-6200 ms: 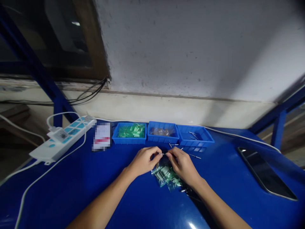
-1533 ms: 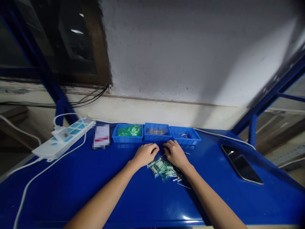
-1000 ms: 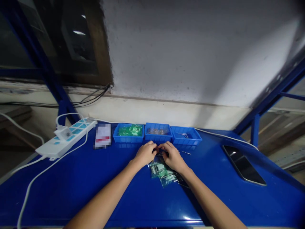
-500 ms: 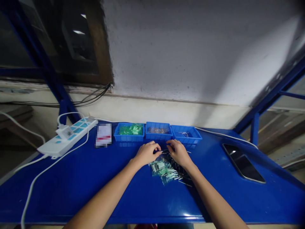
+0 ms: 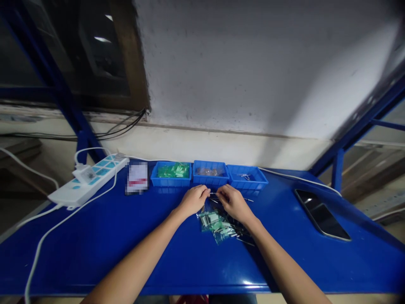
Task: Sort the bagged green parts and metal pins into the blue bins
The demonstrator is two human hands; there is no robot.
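1. Key relation: a thin metal rod (image 5: 212, 194) bridges the gap between the left hand (image 5: 193, 200) and the right hand (image 5: 234, 202). Long axis runs side to side, roughly along the bench's back edge. Neither hand is clearly nearer; fingertips meet it from both sides.
2. Left grip: narrow, thumb and fingers pinched at the rod's left end. Right grip: narrow too, fingers bunched at its right end; exact finger contact too small to tell.
3. Rod's place: rear half of the bench (image 5: 177, 261), about midway between side edges, in front of the middle bin (image 5: 209, 180). Bare, bright metal, slim and straight as far as it shows.
4. Below the hands, towards the front edge: clear plastic packets (image 5: 212, 221), crinkled and shiny, with pale green, stick-like pieces inside. Dark and silvery slivers lie against their right side, partly under the right forearm's shadow.
5. A loose rod (image 5: 248, 199) lies just beyond the right hand, towards the right edge.
6. Bins along the back edge: moulded blue plastic, ribbed, rectangular. Left bin (image 5: 171, 182) carries green packets; middle one, clear brownish film; right bin (image 5: 248, 184), a few thin metal rods.
7. Bench surface: glossy, deep blue, glare near the front edge.
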